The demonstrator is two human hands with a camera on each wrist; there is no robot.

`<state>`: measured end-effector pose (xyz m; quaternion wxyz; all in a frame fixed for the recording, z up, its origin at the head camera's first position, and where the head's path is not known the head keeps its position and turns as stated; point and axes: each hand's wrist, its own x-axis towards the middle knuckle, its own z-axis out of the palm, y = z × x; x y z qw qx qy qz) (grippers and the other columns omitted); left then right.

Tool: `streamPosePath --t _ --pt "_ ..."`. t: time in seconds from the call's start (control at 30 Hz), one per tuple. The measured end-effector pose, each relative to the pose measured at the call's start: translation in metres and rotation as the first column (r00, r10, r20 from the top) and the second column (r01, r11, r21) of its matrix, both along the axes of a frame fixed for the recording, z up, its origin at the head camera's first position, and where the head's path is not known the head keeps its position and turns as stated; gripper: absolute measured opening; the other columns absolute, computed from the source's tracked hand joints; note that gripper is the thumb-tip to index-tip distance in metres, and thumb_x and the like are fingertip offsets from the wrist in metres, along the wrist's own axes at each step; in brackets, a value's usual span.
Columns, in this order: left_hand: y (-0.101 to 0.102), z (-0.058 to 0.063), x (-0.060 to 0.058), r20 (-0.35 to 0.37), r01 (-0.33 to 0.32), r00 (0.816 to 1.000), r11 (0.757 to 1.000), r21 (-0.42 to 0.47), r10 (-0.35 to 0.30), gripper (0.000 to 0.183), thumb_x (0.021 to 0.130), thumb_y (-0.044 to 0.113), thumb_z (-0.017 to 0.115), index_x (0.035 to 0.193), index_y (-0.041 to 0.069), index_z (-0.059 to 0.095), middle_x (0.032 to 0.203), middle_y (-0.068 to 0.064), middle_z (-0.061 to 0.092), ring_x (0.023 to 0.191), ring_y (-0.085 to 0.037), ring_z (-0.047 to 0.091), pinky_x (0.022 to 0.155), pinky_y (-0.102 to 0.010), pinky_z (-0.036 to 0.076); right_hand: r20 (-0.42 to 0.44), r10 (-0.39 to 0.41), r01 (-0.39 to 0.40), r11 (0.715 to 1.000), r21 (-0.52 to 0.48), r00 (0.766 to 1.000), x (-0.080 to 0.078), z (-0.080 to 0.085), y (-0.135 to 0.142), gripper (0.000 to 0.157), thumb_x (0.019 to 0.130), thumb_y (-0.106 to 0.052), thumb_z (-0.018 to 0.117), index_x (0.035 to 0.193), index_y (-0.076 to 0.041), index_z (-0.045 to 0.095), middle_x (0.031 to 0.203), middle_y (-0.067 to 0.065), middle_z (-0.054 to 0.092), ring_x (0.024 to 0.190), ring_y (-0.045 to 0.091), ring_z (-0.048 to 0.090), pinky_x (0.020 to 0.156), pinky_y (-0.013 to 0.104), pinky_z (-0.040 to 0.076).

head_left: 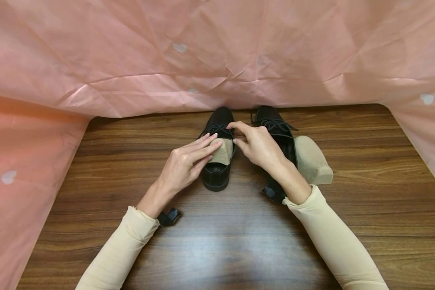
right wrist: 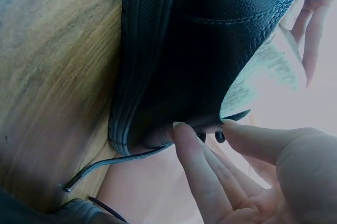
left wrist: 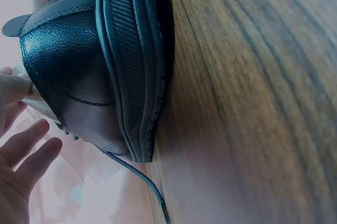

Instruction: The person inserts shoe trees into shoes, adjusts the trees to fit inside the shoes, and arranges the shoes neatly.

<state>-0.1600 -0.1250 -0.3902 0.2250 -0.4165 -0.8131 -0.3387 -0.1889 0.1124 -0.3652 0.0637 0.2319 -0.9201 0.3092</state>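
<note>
Two black lace-up shoes stand side by side with toes away from me. In the left shoe (head_left: 215, 177) sits a beige moulded shoe insert (head_left: 222, 153), part of it showing in the opening. My left hand (head_left: 186, 159) lies over the insert from the left, fingers nearly straight and touching it. From the right, my right hand (head_left: 259, 145) has its thumb and bent index finger at the laces and upper edge of the same shoe; the right wrist view shows them pinching the shoe's side (right wrist: 208, 90) there. My right wrist partly hides the right shoe (head_left: 272, 125).
A second beige insert (head_left: 313, 161) lies against the right shoe's outer side. The brown wood-grain surface (head_left: 112, 169) lies under everything. A pink sheet with pale hearts (head_left: 217, 48) hangs behind the toes and at both sides. A loose lace end (left wrist: 139, 174) trails beside the left shoe.
</note>
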Motion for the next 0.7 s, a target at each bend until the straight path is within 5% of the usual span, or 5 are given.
streamPosePath --t 0.7 --pt "0.0044 0.0019 -0.0018 -0.002 -0.054 0.999 0.998 -0.017 0.054 0.042 0.088 0.002 0.074 0.128 0.013 0.069 0.134 -0.006 0.062 0.126 -0.025 0.057 0.103 -0.035 0.048 0.014 -0.009 0.009 1.000 0.023 1.000 -0.0002 0.0026 -0.0012 0.037 0.092 -0.009 0.071 0.128 -0.017 0.064 0.104 0.011 0.075 0.093 0.020 0.072 0.076 0.039 0.058"
